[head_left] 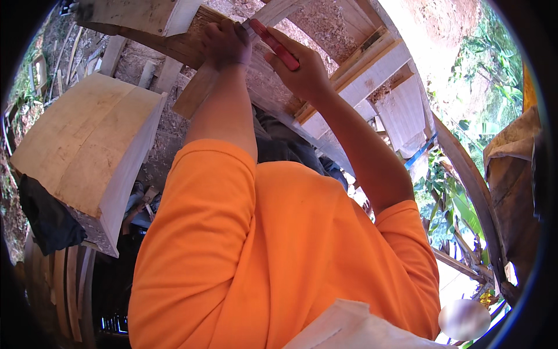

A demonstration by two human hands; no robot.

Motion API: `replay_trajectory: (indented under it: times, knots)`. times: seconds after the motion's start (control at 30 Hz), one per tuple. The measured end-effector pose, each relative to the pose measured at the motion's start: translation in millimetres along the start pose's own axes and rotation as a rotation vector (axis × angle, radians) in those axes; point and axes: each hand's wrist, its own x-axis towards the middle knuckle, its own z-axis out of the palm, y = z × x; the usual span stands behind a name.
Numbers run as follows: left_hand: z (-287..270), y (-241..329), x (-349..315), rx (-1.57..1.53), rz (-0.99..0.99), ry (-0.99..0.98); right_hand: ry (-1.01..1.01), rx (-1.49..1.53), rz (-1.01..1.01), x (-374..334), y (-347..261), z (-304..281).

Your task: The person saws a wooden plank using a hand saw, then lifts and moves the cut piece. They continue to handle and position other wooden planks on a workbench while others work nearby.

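Black cloth [49, 215] low at far left, hanging at the near corner of a pale wood box [87, 139]. Beneath both, upright boards [67, 291]. Above the box, at the upper edge, a wood panel [125, 14] with a darker lower edge. Just right of the box, a short board [195, 96], tilted, partly behind the left forearm.

Near the top, left hand [226, 43] with fingers curled and close together, over wood, right at the grey metal end of a tool. Cannot tell, from this angle, whether gripping metal, wood or both.

Next to it, the tool [274, 45]: red handle slanting down to the right, metal end up and left, between the two hands. Below, orange shirt [285, 244], and at the bottom edge a pale sheet [354, 328].

Right hand [305, 70] bent around the red handle, fingers drawn in on it, thumb along the near side. Beyond, shavings [317, 32] among timbers; then a wood frame [375, 67], a blue strip [421, 151], green plants [465, 203] and, far right, a brown cover [514, 163].
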Motion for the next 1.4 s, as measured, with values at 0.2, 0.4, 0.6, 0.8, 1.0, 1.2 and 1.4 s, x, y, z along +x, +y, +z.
replay_trajectory:
  times: [0.2,0.4,0.6,0.8,1.0,1.2,1.4]
  knots:
    - [-5.5,-2.6,-2.6,-0.064,0.020,-0.011,-0.031,-0.001,-0.029,28.8,-14.1,-4.0]
    - [-5.8,-2.1,0.9,-0.038,0.030,0.018,0.000,0.046,-0.116,34.9,2.9,-5.2]
    - [11.2,-11.0,3.2,-0.090,0.106,-0.035,0.022,0.056,-0.039,9.6,9.8,9.6]
    - [-18.4,3.4,0.5,-0.184,0.119,-0.150,0.123,0.069,-0.065,1.2,16.4,7.5]
    - [-24.2,-27.9,-0.1,-0.379,0.237,-0.224,0.218,-0.043,-0.030,-11.0,5.9,7.8]
    - [-51.7,-30.8,44.7,-0.264,0.168,-0.764,0.161,-0.122,0.014,-18.0,-4.3,6.7]
    - [-73.0,-32.4,51.5,-0.299,0.293,-0.801,0.233,-0.129,-0.055,-37.4,-15.1,8.9]
